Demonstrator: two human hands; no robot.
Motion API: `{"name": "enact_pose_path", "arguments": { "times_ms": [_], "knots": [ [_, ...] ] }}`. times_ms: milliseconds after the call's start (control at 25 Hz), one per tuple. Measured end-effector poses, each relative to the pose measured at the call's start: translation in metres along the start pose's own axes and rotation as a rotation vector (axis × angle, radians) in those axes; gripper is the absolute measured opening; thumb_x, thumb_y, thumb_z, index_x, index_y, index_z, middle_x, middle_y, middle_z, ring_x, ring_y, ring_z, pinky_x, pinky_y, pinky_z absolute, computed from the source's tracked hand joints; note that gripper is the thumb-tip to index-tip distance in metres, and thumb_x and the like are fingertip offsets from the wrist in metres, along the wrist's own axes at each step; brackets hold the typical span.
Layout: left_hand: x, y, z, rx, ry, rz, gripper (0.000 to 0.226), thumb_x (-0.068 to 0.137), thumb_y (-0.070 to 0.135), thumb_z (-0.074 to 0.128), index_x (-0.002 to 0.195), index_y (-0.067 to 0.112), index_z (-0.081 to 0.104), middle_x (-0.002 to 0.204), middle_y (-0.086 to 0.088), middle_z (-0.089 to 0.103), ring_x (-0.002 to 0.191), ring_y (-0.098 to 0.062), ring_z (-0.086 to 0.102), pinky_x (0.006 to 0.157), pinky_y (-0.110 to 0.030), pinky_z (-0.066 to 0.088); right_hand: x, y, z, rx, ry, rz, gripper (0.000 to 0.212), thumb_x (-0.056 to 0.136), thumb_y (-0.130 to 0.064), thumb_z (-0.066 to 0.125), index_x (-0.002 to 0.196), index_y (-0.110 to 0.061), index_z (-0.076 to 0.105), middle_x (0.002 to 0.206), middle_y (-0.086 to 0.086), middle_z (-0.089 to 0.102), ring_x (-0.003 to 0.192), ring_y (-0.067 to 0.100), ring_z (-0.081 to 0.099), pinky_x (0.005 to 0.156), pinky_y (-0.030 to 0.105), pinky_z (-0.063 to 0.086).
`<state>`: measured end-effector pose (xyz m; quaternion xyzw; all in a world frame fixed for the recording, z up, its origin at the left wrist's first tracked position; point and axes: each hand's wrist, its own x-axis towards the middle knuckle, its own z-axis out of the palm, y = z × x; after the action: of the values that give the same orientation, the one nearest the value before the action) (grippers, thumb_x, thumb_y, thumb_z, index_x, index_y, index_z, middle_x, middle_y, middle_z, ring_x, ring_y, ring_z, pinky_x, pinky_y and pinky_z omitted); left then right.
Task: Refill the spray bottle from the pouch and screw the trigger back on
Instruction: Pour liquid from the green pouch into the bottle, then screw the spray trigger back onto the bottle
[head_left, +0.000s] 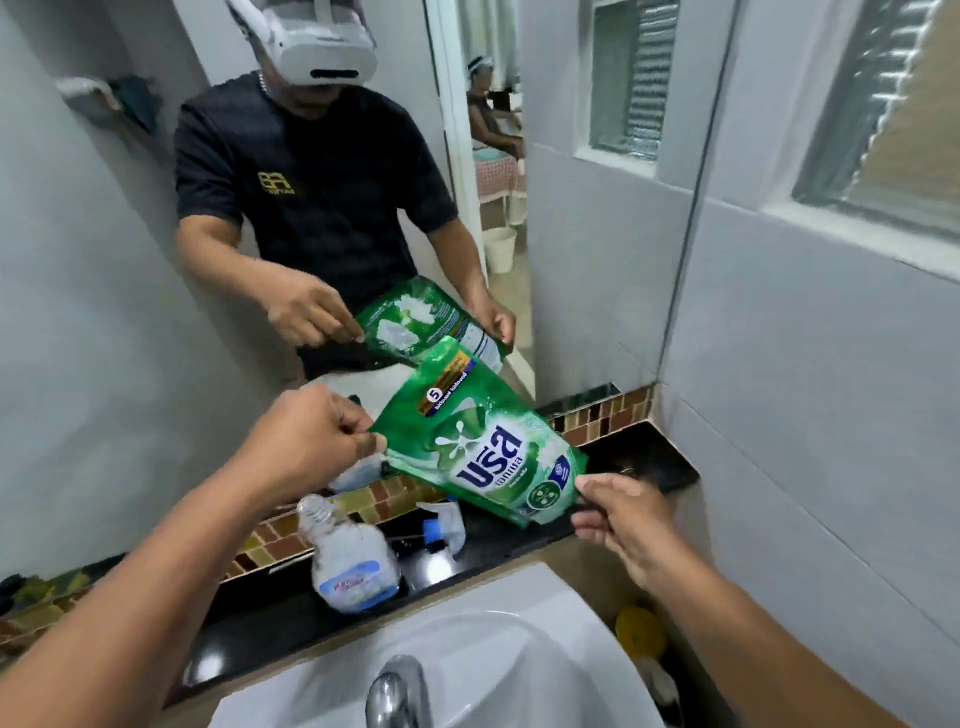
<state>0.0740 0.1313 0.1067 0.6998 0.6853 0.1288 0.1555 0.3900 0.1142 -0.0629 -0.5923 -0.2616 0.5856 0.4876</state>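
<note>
Pouch (483, 441) pinched by corners, left hand (311, 441) and right hand (618, 514), above open bottle (348, 561). Trigger (441, 525) off, on surface (467, 551). Next: open corner, pour into neck.

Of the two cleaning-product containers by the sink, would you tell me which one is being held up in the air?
The green pouch, pinched at opposite edges by the left hand and right hand. The clear spray bottle stands uncapped on the black ledge.

Glossy green plastic pouch (483, 441), clear plastic bottle (348, 558), polished black ledge (291, 608).
</note>
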Motion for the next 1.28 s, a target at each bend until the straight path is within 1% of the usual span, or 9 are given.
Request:
{"name": "enact_pose_path", "arguments": {
  "times_ms": [240, 320, 400, 560, 760, 920, 1000, 1080, 1280],
  "knots": [
    [0.065, 0.148, 0.062, 0.007, 0.018, 0.239, 0.058, 0.096, 0.024, 0.078, 0.051, 0.012, 0.045, 0.048, 0.002, 0.039, 0.051, -0.018, 0.038, 0.053, -0.028, 0.027, 0.066, 0.003, -0.062, 0.278, 0.145, 0.110, 0.014, 0.104, -0.010, 0.057, 0.115, -0.004, 0.064, 0.098, 0.014, 0.067, 0.082, 0.027, 0.070, 0.067, 0.035, 0.057],
    [0.091, 0.187, 0.088, 0.029, 0.050, 0.259, 0.040, 0.097, 0.026, 0.076, 0.060, 0.017, 0.066, 0.055, 0.005, 0.054, 0.064, -0.024, 0.058, 0.061, -0.028, 0.040, 0.097, 0.002, -0.077, 0.302, 0.194, 0.124, 0.018, 0.101, -0.010, 0.061, 0.118, -0.003, 0.063, 0.111, 0.018, 0.066, 0.088, 0.030, 0.073, 0.070, 0.038, 0.059],
    [0.110, 0.217, 0.108, 0.055, 0.050, 0.285, 0.019, 0.097, 0.027, 0.074, 0.084, 0.018, 0.085, 0.076, 0.000, 0.074, 0.084, -0.030, 0.072, 0.074, -0.034, 0.053, 0.120, 0.002, -0.084, 0.308, 0.229, 0.139, 0.021, 0.100, -0.009, 0.064, 0.120, -0.003, 0.063, 0.118, 0.020, 0.065, 0.092, 0.032, 0.075, 0.074, 0.040, 0.061],
    [0.133, 0.237, 0.142, 0.110, 0.065, 0.304, 0.020, 0.097, 0.020, 0.068, 0.098, 0.015, 0.087, 0.097, -0.010, 0.085, 0.093, -0.038, 0.076, 0.082, -0.041, 0.063, 0.136, 0.005, -0.083, 0.289, 0.267, 0.106, 0.028, 0.096, -0.006, 0.068, 0.123, -0.002, 0.063, 0.105, 0.012, 0.071, 0.092, 0.027, 0.073, 0.083, 0.038, 0.060],
    [0.127, 0.217, 0.145, 0.052, 0.040, 0.261, 0.024, 0.101, 0.025, 0.065, 0.114, 0.019, 0.083, 0.112, -0.010, 0.084, 0.105, -0.039, 0.076, 0.091, -0.047, 0.064, 0.115, 0.015, -0.059, 0.071, 0.289, -0.021, 0.024, 0.095, -0.002, 0.066, 0.120, 0.001, 0.068, 0.099, 0.012, 0.073, 0.089, 0.024, 0.073, 0.086, 0.039, 0.061],
    [0.090, 0.160, 0.107, 0.075, 0.059, 0.214, 0.027, 0.101, 0.031, 0.067, 0.123, 0.025, 0.082, 0.122, -0.002, 0.083, 0.117, -0.031, 0.074, 0.094, -0.042, 0.060, 0.081, 0.038, -0.002, -0.456, 0.088, -0.208, 0.025, 0.090, -0.014, 0.076, 0.113, -0.005, 0.075, 0.103, 0.006, 0.075, 0.090, 0.019, 0.070, 0.092, 0.038, 0.057],
    [0.063, 0.112, 0.080, 0.084, 0.083, 0.144, 0.028, 0.100, 0.036, 0.069, 0.124, 0.028, 0.081, 0.120, 0.002, 0.084, 0.113, -0.026, 0.075, 0.095, -0.042, 0.061, 0.063, 0.046, 0.044, -0.717, -0.085, -0.266, 0.039, 0.089, -0.027, 0.077, 0.123, -0.010, 0.071, 0.116, 0.002, 0.074, 0.095, 0.016, 0.069, 0.088, 0.028, 0.052],
    [0.036, 0.060, 0.056, 0.028, 0.129, 0.043, 0.029, 0.098, 0.038, 0.074, 0.124, 0.029, 0.082, 0.117, 0.006, 0.086, 0.104, -0.022, 0.078, 0.096, -0.042, 0.062, 0.055, 0.053, 0.087, -0.895, -0.156, -0.300, 0.056, 0.086, -0.043, 0.077, 0.132, -0.012, 0.065, 0.127, 0.003, 0.069, 0.107, 0.021, 0.068, 0.090, 0.031, 0.053],
    [-0.029, -0.060, 0.033, -0.305, 0.284, -0.250, 0.024, 0.092, 0.027, 0.083, 0.115, 0.021, 0.084, 0.102, 0.016, 0.080, 0.091, -0.019, 0.080, 0.098, -0.047, 0.065, 0.057, 0.072, 0.164, -1.170, -0.071, -0.172, 0.087, 0.074, -0.067, 0.076, 0.136, -0.011, 0.053, 0.138, 0.012, 0.057, 0.127, 0.034, 0.056, 0.095, 0.041, 0.048]
  ]
}}
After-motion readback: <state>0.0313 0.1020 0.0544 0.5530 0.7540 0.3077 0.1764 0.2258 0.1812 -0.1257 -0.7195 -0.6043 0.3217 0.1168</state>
